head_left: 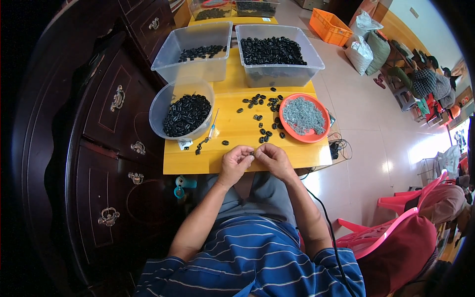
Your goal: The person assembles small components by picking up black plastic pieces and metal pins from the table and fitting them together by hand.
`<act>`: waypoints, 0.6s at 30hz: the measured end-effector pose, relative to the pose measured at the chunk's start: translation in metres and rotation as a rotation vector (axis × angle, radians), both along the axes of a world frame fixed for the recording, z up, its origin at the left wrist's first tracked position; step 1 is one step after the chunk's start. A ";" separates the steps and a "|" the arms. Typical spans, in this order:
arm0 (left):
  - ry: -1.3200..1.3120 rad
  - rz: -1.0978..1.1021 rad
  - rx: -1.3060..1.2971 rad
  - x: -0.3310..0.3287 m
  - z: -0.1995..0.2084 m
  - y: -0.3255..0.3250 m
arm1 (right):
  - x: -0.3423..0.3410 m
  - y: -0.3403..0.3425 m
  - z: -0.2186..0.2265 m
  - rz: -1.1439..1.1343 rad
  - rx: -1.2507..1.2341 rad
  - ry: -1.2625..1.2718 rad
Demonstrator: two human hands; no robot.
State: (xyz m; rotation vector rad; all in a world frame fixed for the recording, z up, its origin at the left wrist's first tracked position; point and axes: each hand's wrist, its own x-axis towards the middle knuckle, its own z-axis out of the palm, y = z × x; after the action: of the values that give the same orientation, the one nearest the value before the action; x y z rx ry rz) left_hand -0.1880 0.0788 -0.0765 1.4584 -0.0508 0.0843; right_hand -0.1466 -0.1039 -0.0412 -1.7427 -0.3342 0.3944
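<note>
Yellow bench (pixel 232 126), smooth, wood-like; hard black oval links (pixel 225 142) strewn from middle toward right. Far edge: transparent rectangular plastic left tub (pixel 198 73), thin scatter of links; matching right tub (pixel 282 76), heaped. Left edge: round translucent bowl (pixel 157 118), piled links. Right edge: round red-orange tray (pixel 314 138), small silvery metal parts (pixel 303 114). Near edge, centre: tiny dark piece (pixel 252 153), mostly covered, pinched between left hand (pixel 234 162) and right hand (pixel 276 161), fingers curled.
</note>
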 end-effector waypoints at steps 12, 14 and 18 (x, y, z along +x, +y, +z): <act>0.015 -0.010 0.058 -0.002 0.010 -0.002 | 0.002 -0.005 -0.006 -0.002 0.013 -0.034; 0.008 0.006 0.036 -0.003 0.012 -0.004 | 0.003 -0.005 -0.006 -0.004 0.114 0.002; 0.015 0.025 -0.056 -0.002 0.006 -0.001 | 0.012 -0.018 -0.010 -0.133 0.174 0.024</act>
State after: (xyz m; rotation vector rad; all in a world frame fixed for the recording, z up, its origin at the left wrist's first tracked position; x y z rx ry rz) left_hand -0.1900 0.0782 -0.0704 1.4033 -0.0173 0.0943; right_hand -0.1346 -0.1221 -0.0512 -1.5786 -0.2273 0.2809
